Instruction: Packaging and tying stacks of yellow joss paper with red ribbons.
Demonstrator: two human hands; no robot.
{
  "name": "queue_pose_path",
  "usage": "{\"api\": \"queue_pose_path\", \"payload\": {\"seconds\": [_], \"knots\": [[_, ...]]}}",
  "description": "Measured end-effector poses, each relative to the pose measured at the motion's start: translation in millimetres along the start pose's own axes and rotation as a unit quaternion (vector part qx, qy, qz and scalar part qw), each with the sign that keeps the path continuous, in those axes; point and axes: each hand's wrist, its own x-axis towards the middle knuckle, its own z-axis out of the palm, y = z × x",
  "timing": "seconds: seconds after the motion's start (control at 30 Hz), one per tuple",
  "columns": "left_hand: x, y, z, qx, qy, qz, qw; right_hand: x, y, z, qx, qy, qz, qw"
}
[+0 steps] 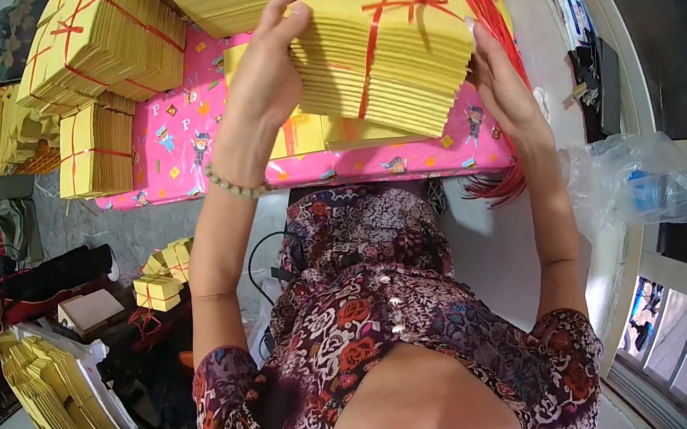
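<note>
Between my two hands a thick bundle of folded yellow paper (339, 79) is held up, tilted, over the table. Red string runs round it both ways and is tied in a bow on its top face. My left hand (269, 68) grips its left end, with thumb and a finger showing at the upper corner. At the right end my right hand (506, 83) presses against the edge, its fingers partly hidden behind the bundle. Under it, more yellow paper with orange marks (300, 135) lies on the pink patterned tablecloth (189, 136).
Tied yellow bundles (119, 38) are stacked at the table's left, with a smaller bundle (83, 153) nearer. Loose red strings (485, 0) hang off the right edge. A clear plastic bag (637, 179) lies at right. Two other people sit at lower left beside yellow stacks (53, 381).
</note>
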Motion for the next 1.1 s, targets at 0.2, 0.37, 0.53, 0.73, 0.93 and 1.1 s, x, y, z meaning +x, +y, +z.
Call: {"api": "queue_pose_path", "payload": {"seconds": [0.2, 0.37, 0.53, 0.73, 0.93, 1.1], "knots": [[3, 32, 4, -0.116, -0.039, -0.163, 0.979, 14, 21, -35, -0.124, -0.026, 0.051, 0.991], [12, 17, -15, -0.021, -0.038, -0.212, 0.976, 33, 39, -32, -0.071, -0.023, 0.134, 0.988], [7, -33, -14, 0.172, 0.048, -0.102, 0.979, 51, 68, -49, -0.123, 0.052, 0.164, 0.977], [-5, -61, -14, 0.114, 0.050, 0.016, 0.992, 25, 51, -39, -0.389, 0.097, 0.000, 0.916], [1, -55, -2, 0.101, 0.050, -0.005, 0.994, 13, 42, 5, -0.112, 0.056, -0.134, 0.983], [1, -51, -3, 0.126, 0.049, -0.004, 0.991, 8, 38, 20, -0.001, 0.062, -0.071, 0.996]]}}
